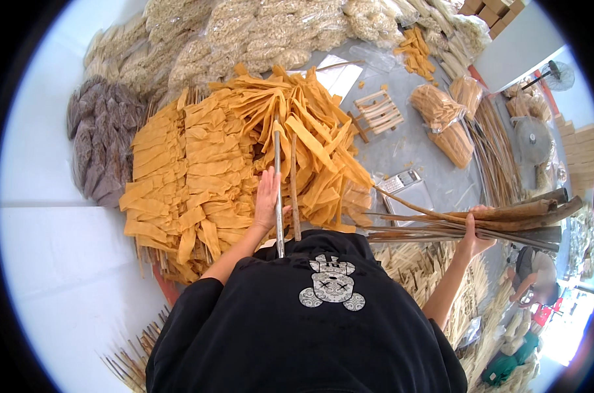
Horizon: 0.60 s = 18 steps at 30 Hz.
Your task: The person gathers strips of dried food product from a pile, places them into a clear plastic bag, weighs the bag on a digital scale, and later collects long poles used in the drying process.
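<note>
My right hand point(475, 237) is closed around a bundle of long dried brown stalks point(526, 213), held level at the right. Their thick ends point right, and the thin ends reach left toward my body. My left hand point(267, 200) has its fingers stretched out beside an upright grey pole point(278, 177), its thumb side showing past the pole. A brown stick point(295, 190) stands just right of that pole. Behind both rises a large heap of yellow-orange fabric-like strips point(212, 164), some draped over the pole tops.
Clear-wrapped pale bundles point(244, 39) are piled along the back, with dark purple-grey ones point(104, 137) at left. A small wooden stool point(378, 111), wrapped brown packs point(437, 108) and long stalks point(500, 150) lie on the floor. Another person point(536, 275) is at far right, near a fan point(558, 75).
</note>
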{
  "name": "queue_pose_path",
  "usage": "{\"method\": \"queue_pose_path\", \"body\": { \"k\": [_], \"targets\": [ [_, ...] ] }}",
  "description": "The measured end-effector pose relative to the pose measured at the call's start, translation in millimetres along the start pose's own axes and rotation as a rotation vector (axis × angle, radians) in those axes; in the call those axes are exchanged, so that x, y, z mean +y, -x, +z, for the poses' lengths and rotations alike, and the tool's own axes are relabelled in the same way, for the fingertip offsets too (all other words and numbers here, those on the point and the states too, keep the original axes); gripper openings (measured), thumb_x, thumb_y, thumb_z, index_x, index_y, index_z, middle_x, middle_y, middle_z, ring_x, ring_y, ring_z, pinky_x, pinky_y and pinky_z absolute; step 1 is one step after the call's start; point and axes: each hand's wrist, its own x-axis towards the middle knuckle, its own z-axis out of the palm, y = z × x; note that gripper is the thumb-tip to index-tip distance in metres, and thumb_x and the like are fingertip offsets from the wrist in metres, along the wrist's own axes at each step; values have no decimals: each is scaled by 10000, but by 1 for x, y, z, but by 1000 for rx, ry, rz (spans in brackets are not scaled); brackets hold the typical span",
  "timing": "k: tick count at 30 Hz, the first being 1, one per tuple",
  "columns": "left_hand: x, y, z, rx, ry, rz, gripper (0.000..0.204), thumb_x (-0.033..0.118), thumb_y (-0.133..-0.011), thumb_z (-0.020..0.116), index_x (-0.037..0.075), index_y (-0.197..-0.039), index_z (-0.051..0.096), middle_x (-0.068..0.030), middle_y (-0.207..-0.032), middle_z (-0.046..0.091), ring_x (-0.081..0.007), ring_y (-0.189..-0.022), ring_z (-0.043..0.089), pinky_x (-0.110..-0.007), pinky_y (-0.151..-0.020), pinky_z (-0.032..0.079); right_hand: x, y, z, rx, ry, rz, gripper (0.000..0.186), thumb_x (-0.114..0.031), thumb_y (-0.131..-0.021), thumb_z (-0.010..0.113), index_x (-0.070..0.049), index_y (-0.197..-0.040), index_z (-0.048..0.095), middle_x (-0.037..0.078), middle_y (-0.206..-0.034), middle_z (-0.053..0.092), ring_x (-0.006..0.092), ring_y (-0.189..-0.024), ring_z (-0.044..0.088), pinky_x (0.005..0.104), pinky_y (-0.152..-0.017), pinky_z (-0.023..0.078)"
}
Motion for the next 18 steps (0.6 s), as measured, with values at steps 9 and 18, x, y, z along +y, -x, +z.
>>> {"method": "queue_pose_path", "body": {
  "k": [9, 18],
  "targets": [
    [-23, -55, -12, -729, -338, 832, 584, 88, -605, 698, 176, -1155, 522, -27, -1298, 420, -301, -1276, 250, -434, -1036, 247, -3, 0, 3, 2, -21, 7, 381, 120, -678, 575, 46, -1024, 436, 129, -899, 524, 187, -817, 527, 338, -779, 464],
    [-7, -77, 3, -1212, -440, 778, 381, 134, -540, 727, 162, -904, 619, 5, -946, 578, -226, -997, 474, -357, -896, 372, -5, 2, -2, 22, -33, -13, 367, 118, -683, 567, 44, -1021, 445, 114, -874, 513, 188, -803, 506, 343, -780, 441]
  ]
}}
